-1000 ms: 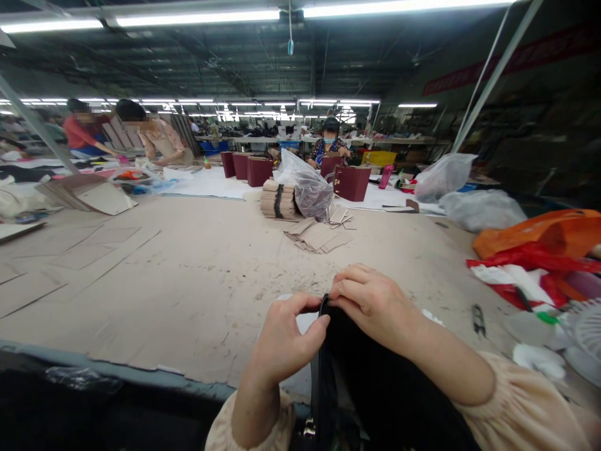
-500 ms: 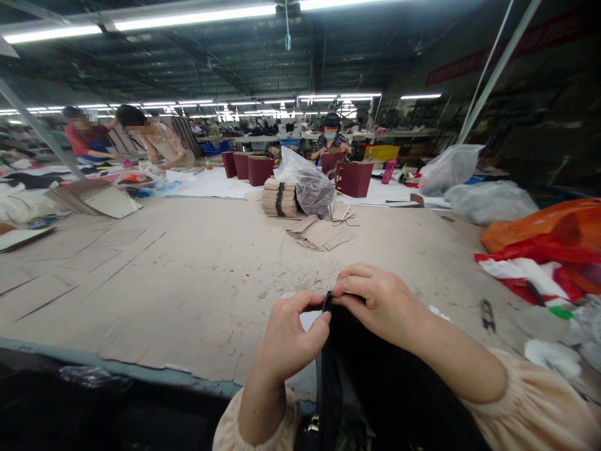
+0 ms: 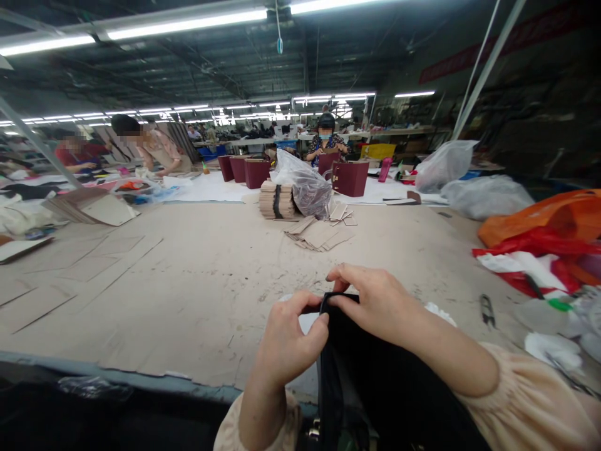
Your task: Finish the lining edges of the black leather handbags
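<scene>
A black bag (image 3: 389,388) stands upright in front of me, its lower part cut off by the picture's bottom edge. Gold-coloured metal hardware (image 3: 313,431) shows low on its left side. My left hand (image 3: 293,335) pinches the bag's top corner between thumb and fingers. Just right of it, my right hand (image 3: 375,304) grips the top edge, thumb on the near side and fingers over the far side, with the index finger raised off it. Most of the bag's inside is dark and hard to make out.
Thread snips (image 3: 487,311) lie on the table (image 3: 188,300) to the right, near orange and red bags (image 3: 539,232). Ahead are a bundle of card pieces (image 3: 276,200), loose cards (image 3: 319,235), a plastic bag (image 3: 305,181) and maroon bags (image 3: 351,178). Several people work beyond.
My right hand's fingers have lifted and spread at the bag's corner, with the thumb still on the edge. My left hand keeps its pinch. The view has shifted slightly.
</scene>
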Motion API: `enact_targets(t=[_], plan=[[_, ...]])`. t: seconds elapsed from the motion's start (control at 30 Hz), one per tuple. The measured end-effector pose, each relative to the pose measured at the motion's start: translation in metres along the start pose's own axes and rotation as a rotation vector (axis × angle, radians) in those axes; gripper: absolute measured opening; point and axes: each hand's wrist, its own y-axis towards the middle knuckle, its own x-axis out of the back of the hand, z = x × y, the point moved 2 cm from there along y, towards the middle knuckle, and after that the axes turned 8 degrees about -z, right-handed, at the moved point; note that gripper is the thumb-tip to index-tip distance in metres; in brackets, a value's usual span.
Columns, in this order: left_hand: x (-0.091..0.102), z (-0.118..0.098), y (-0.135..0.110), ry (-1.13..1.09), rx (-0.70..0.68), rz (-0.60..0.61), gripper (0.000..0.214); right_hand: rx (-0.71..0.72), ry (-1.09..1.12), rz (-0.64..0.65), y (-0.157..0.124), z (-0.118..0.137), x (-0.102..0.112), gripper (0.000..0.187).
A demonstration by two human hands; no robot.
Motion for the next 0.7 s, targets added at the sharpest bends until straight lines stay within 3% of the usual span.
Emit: enact_targets(t=[0.2, 0.33, 0.43, 0.57, 0.7], plan=[[-0.004, -0.002, 0.003, 0.019, 0.047, -0.082, 0.014, -0.009, -0.012, 0.007, 0.000, 0.002, 0.000, 0.033], [-0.008, 0.000, 0.005, 0.012, 0.069, -0.099, 0.009, 0.062, 0.018, 0.093, -0.002, -0.001, 0.005, 0.059], [-0.008, 0.002, 0.005, 0.010, 0.071, -0.087, 0.014, 0.022, 0.156, 0.129, -0.010, -0.012, 0.016, 0.074], [-0.006, 0.004, 0.007, -0.021, 0.098, -0.067, 0.021, -0.115, 0.446, 0.104, -0.037, -0.039, 0.025, 0.068], [-0.002, 0.002, 0.014, -0.005, 0.121, 0.006, 0.023, -0.230, 0.571, 0.076, -0.071, -0.063, 0.013, 0.061]])
